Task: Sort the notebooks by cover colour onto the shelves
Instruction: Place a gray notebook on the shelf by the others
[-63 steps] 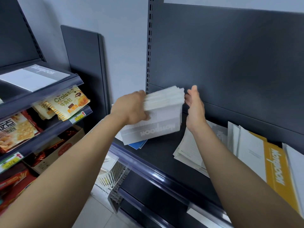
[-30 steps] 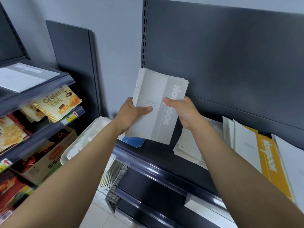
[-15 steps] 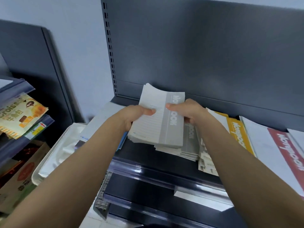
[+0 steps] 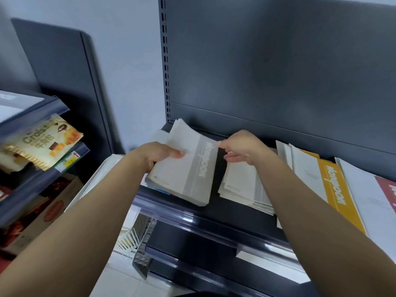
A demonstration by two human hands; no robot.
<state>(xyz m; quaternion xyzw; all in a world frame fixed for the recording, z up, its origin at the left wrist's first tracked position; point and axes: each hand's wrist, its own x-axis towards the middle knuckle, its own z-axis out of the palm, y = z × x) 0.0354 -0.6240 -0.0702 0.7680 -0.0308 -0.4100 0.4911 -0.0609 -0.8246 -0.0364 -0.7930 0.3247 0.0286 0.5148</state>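
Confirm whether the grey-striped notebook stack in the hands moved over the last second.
Yes. The stack has dropped from upright before the back panel to low on the shelf, left of the grey pile.

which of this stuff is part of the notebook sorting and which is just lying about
Job: held grey notebook stack, left hand, right hand, shelved grey pile, yellow notebook, red notebook, shelf.
Lying about: croissant packet, cardboard box, white basket.
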